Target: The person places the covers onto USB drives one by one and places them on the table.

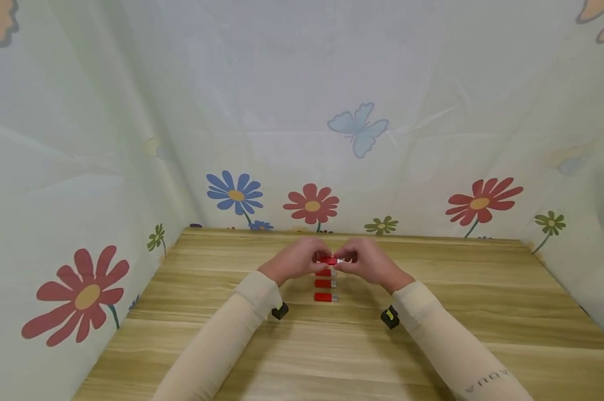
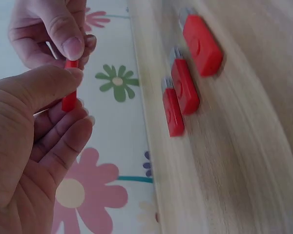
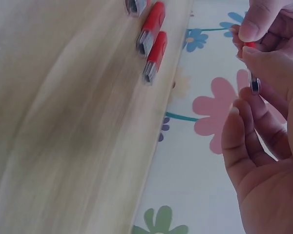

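A red USB flash drive [image 1: 328, 260] with a metal plug is held up between both hands, above the far part of the table. My left hand [image 1: 302, 259] pinches its red body between thumb and fingers. From the other side, my right hand [image 1: 366, 260] pinches it near the plug end [image 3: 254, 85]. Three similar red drives lie on the table in a row below the hands: a near one [image 1: 323, 297], a middle one [image 1: 324, 283] and a far one [image 1: 324, 273]. Their plugs point right in the head view.
The wood-grain table [image 1: 302, 356] ends at a pale curtain [image 1: 281, 111] printed with flowers and butterflies, which also rises at the left and right sides. Small black devices [image 1: 280, 311] are worn under both wrists.
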`<control>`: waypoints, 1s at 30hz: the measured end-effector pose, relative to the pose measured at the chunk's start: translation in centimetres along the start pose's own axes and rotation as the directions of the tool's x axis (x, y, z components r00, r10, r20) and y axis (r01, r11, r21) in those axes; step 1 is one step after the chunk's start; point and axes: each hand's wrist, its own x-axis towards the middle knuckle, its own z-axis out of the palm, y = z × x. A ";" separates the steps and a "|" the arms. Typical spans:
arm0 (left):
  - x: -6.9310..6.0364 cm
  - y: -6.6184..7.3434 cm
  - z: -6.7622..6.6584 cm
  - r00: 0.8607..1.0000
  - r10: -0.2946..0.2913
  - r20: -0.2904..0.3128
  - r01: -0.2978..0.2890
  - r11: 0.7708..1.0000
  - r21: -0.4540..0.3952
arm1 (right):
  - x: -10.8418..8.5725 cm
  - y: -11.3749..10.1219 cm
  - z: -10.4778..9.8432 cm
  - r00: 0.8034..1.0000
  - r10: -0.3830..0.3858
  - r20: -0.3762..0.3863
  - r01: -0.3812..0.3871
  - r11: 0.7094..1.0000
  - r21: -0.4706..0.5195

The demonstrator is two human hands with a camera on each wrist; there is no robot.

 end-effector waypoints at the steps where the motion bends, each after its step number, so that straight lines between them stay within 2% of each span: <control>1: 0.1 -0.3 0.1 1.000 -0.009 -0.004 0.009 1.000 -0.009 | 0.3 0.2 0.1 1.000 -0.008 -0.008 0.008 1.000 -0.017; 4: 0.5 -1.0 0.4 1.000 -0.010 -0.005 0.010 1.000 0.005 | 1.0 0.8 0.6 1.000 -0.018 -0.017 0.017 0.998 -0.065; 9: 1.1 -2.0 1.0 1.000 -0.011 0.029 0.009 0.997 0.076 | 2.0 1.8 1.7 1.000 -0.003 0.007 0.004 0.996 -0.089; 15: 1.9 -2.9 1.4 0.998 -0.054 0.038 0.050 0.995 0.091 | 3.3 2.7 2.4 0.999 0.038 0.010 -0.037 0.993 -0.115; 24: 2.6 -4.1 2.0 0.992 -0.095 0.080 0.084 0.988 0.130 | 4.4 3.4 2.8 0.996 0.039 0.078 -0.027 0.988 -0.151; 30: 3.2 -4.4 2.3 0.991 -0.089 0.097 0.074 0.987 0.145 | 4.5 4.0 2.9 0.996 -0.005 0.088 0.019 0.986 -0.164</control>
